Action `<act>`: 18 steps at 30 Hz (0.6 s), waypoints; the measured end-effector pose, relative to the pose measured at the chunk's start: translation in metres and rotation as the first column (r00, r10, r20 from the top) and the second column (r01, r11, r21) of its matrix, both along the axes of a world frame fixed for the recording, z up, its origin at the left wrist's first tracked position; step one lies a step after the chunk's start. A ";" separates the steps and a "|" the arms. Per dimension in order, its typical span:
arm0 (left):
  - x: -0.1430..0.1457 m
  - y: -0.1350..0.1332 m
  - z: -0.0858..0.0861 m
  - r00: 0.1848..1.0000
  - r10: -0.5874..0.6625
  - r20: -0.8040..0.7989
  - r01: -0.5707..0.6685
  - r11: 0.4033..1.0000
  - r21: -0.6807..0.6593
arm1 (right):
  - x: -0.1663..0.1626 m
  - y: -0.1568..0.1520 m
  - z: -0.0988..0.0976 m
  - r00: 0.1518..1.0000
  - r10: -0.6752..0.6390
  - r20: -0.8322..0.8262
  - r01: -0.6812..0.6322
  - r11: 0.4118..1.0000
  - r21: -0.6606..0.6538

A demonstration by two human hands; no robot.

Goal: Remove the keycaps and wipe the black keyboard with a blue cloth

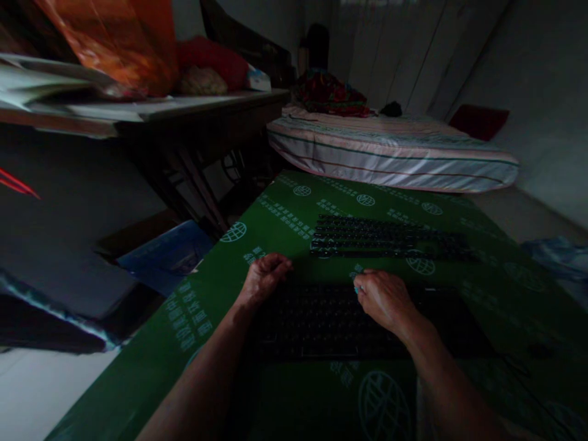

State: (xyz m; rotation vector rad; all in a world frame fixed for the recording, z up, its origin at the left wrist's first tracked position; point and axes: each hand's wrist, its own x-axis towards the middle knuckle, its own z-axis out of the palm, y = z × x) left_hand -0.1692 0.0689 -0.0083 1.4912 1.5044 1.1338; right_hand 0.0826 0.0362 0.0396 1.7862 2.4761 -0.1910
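Observation:
A black keyboard (321,321) lies on the green tabletop (294,208) in front of me; its keycaps seem to be off over much of it, though the dark makes detail hard to see. Behind it, black keycaps (362,233) are laid out in rows. My left hand (266,275) is at the keyboard's far left corner, fingers curled together; whatever they hold is hidden. Above the keyboard's middle is my right hand (383,297), its fingers pinched. A small teal spot shows at those fingertips, too small to name.
A cable (528,383) runs off the keyboard's right end. A bed (390,153) stands beyond the green tabletop. To the left, a higher table (124,113) carries an orange bag (133,43), with a blue container (168,254) below it.

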 end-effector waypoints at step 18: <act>0.000 -0.002 0.001 1.000 -0.015 0.015 0.014 1.000 0.016 | -0.002 -0.001 -0.001 0.998 -0.035 -0.049 0.037 0.998 0.044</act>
